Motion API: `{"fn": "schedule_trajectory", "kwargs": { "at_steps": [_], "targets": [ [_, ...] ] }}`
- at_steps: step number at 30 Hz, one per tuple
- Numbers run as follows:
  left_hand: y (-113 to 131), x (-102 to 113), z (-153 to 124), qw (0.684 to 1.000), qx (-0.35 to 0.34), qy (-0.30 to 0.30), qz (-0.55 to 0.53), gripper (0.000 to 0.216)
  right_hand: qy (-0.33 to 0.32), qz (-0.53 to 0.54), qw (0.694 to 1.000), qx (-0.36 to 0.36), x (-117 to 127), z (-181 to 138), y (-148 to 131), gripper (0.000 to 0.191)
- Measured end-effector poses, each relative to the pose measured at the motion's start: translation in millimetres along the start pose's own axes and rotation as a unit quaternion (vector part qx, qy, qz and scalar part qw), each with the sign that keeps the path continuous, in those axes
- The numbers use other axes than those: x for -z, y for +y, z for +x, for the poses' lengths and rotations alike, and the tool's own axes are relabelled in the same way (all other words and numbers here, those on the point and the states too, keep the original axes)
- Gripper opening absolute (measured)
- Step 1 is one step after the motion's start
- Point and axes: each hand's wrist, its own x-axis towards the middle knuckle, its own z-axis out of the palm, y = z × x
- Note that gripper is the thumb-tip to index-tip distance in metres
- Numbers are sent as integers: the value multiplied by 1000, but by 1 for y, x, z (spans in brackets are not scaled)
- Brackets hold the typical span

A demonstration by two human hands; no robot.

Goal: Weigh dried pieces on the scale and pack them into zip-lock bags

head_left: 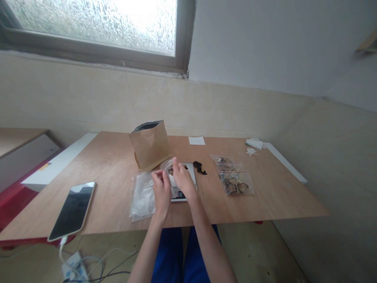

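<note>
My left hand and my right hand meet over a small white kitchen scale near the table's front edge. Both pinch a clear plastic bag held above the scale, with some dark dried pieces inside. A stack of empty clear bags lies just left of my left hand. An open brown paper pouch stands upright behind the hands. A dark dried piece lies on the table right of the scale.
Two filled clear bags of dried slices lie to the right. A phone on a charging cable rests at the front left. A white paper slip and crumpled white bits lie by the wall. The wooden table ends at right.
</note>
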Motion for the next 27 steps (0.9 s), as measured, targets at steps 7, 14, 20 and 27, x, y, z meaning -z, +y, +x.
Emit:
{"fn": "schedule_trajectory", "kwargs": {
  "at_steps": [7, 14, 20, 27],
  "targets": [
    [3, 3, 2, 996, 26, 9, -86, 23, 45, 66, 993, 89, 6, 2, 7, 41],
    [13, 17, 9, 991, -13, 70, -118, 24, 146, -58, 970, 184, 1, 27, 51, 28],
    [16, 22, 11, 990, -31, 89, -107, 22, 39, -253, 944, 209, -29, 34, 77, 50],
    [18, 24, 11, 991, -32, 85, -102, 21, 32, -325, 920, 218, -36, 44, 79, 35]
  ]
}}
